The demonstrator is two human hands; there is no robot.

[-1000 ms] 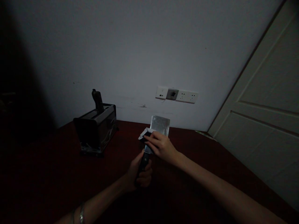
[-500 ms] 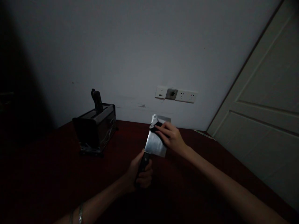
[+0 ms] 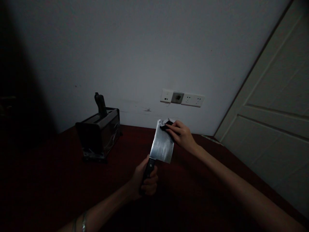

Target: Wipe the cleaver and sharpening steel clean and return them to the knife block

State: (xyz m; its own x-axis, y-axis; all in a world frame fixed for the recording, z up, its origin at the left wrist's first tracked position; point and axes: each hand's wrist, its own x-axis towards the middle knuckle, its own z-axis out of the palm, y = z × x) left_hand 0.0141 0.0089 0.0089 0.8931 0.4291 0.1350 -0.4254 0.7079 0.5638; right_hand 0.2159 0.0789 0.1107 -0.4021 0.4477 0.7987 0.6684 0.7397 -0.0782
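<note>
Nearest me, a thin metal bangle [image 3: 84,222] sits on my left wrist. Just ahead, my left hand [image 3: 146,181] is clenched round the black grip [image 3: 149,167] of a broad, rectangular steel cleaver [image 3: 162,145]; I hold it up over the dark red surface [image 3: 60,180], blade rising and leaning away from me. My right hand [image 3: 182,136] comes in from the right, its fingers closed on a small folded black and white cloth [image 3: 167,123], pressing it against the far top corner of the blade.

As I judge it, the wiping has reached the far end of this face. The steel below the cloth shows bare and bright, with no smear I can make out in this dim light; the other face is hidden, so I cannot say whether it is clean.

Further off on the left, a black box-shaped knife block [image 3: 98,133] stands on the surface, one dark knife handle [image 3: 100,103] sticking up out of it. Behind it is the pale grey wall [image 3: 120,48] with a row of white sockets [image 3: 182,98]; a cream panelled door [image 3: 272,122] stands at the right. No brand or writing is readable on the blade, the block or the sockets.
</note>
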